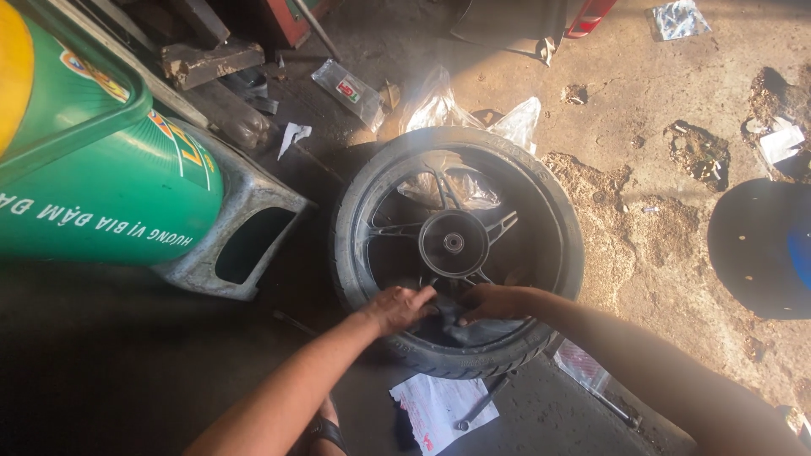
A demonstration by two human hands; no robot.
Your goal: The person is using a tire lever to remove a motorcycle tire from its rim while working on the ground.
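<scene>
Black rubber tube bunches at the wheel's lower rim, centre frame, between both hands; left hand and right hand pinch it, equally near, tyre flat on the floor.

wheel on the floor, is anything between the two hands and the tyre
Nothing visible does. The left hand and the right hand already rest on the near inner edge of the tyre, gripping dark rubber there. The wrench and paper lie nearer the person, outside the wheel.
</scene>
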